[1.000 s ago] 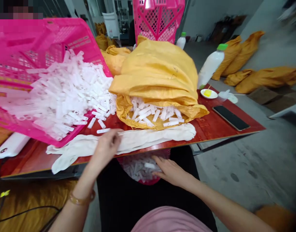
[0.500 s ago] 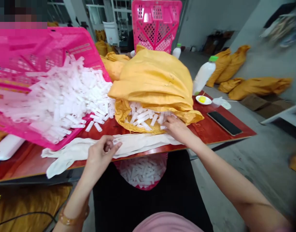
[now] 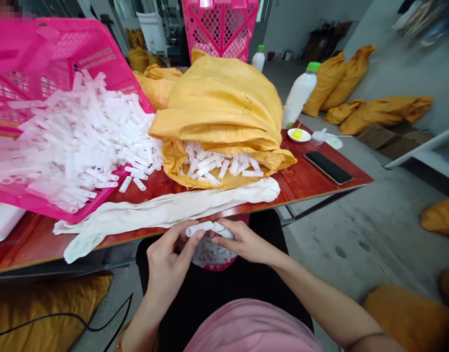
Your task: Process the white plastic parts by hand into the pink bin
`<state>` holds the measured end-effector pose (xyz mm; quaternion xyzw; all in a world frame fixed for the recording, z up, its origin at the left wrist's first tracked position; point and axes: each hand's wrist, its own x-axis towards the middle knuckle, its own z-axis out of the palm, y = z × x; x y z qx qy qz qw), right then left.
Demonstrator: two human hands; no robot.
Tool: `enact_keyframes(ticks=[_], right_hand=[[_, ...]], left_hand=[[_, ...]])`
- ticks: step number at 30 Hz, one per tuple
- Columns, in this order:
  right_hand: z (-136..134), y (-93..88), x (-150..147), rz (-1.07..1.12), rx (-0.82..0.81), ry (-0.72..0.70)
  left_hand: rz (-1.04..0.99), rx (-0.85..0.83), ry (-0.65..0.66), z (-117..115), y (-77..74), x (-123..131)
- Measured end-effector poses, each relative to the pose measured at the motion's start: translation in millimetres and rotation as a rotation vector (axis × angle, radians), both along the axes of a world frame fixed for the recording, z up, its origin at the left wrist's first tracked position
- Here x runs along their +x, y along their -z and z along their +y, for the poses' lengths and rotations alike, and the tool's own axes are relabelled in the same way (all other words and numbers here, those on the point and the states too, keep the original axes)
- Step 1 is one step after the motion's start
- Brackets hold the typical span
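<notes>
Your right hand (image 3: 249,242) has left the mouth of the yellow sack (image 3: 224,100) and meets your left hand (image 3: 173,256) just off the front edge of the red table (image 3: 290,186). Your left fingers pinch one white tube (image 3: 198,229), your right ones a second tube (image 3: 223,231); they lie end to end, whether joined you cannot tell. Below sits a pink container (image 3: 219,267) of tubes. White cloth (image 3: 161,208) runs along the front edge; beyond, the sack spills more tubes, left of a smartphone (image 3: 329,167) near the right corner.
</notes>
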<state>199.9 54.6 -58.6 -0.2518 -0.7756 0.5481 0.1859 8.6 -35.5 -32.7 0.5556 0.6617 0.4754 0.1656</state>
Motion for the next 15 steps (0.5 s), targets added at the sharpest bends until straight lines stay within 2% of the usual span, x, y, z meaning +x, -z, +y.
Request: enact_keyframes(ticks=[3,6,8,9,11,13,15], right_hand=[[-13.3,8.2,2.7,-0.033,0.050,-0.001],[-34.8,24.5,6.1,-0.036,-0.007,-0.039],[-49.5,37.8,7.6,-0.065,-0.007,-0.064],[-55.8,43.9,7.9,-0.110,0.051,-0.065],[-64.6,53.2,7.8,-0.252,0.254,-0.057],[-67.2,56.5,7.1,-0.363,0.430,-0.051],[-63.1,53.4,6.7,-0.347,0.450,-0.036]], left_hand=[[0.087,-0.006,0.021,-18.0,11.7,3.2],[0.151,-0.050,0.014,-44.7,31.8,2.9],[0.115,-0.138,0.036,-60.6,44.4,0.8],[0.066,-0.198,0.056,-65.8,49.0,-0.3],[-0.036,-0.323,0.121,-68.7,54.1,-1.4],[-0.087,-0.397,0.191,-61.5,54.3,-0.1],[-0.114,-0.409,0.234,-47.5,51.1,2.6]])
